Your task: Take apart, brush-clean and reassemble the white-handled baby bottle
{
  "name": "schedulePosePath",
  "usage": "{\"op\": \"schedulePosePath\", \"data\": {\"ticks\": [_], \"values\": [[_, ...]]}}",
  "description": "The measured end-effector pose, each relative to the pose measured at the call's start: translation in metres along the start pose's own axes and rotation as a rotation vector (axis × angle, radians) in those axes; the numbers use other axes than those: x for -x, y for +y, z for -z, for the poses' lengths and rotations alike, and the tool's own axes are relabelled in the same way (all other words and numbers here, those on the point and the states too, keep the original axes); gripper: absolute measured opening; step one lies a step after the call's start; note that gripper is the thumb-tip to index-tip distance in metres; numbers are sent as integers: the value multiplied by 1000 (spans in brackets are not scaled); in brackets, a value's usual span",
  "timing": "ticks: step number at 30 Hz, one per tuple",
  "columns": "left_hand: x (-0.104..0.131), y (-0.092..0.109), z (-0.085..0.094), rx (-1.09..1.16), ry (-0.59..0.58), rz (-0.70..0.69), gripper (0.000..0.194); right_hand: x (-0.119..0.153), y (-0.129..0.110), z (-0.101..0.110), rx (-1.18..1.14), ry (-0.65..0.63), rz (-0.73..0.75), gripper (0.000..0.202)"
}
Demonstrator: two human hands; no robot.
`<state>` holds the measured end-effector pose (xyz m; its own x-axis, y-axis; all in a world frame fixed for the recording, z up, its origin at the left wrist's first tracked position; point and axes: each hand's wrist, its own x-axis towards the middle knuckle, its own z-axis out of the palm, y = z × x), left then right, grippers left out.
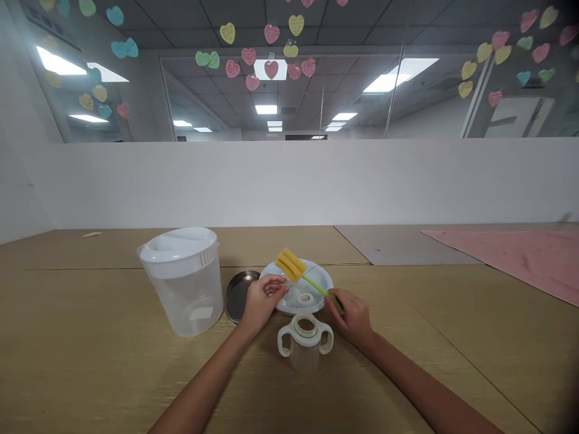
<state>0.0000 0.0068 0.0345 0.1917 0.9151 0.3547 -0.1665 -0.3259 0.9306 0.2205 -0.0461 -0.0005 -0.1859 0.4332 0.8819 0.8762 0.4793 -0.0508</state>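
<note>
While my right hand (350, 316) is gripping the green stick of a yellow sponge brush (289, 265), its head is hanging above a round white plate (326, 278). My left hand (263, 299) is curling its fingers close to the sponge; whether they are pinching something, I cannot tell. A clear bottle with two white handles (304, 349) is standing open on the brown desk (384, 386), with the brush outside it. A small white ring-shaped part (305, 299) is lying on the plate, so the pieces are not being joined.
</note>
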Motion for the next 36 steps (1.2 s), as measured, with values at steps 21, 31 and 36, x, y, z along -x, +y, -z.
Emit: {"op": "schedulePosePath", "data": {"ticks": [21, 31, 36], "values": [[1, 6, -1, 124, 123, -38, 40, 0, 7, -4, 107, 27, 21, 28], [9, 18, 4, -75, 448, -338, 29, -2, 3, -2, 66, 19, 67, 26], [1, 22, 18, -170, 557, -268, 32, -1, 5, -3, 40, 47, 20, 25]]}}
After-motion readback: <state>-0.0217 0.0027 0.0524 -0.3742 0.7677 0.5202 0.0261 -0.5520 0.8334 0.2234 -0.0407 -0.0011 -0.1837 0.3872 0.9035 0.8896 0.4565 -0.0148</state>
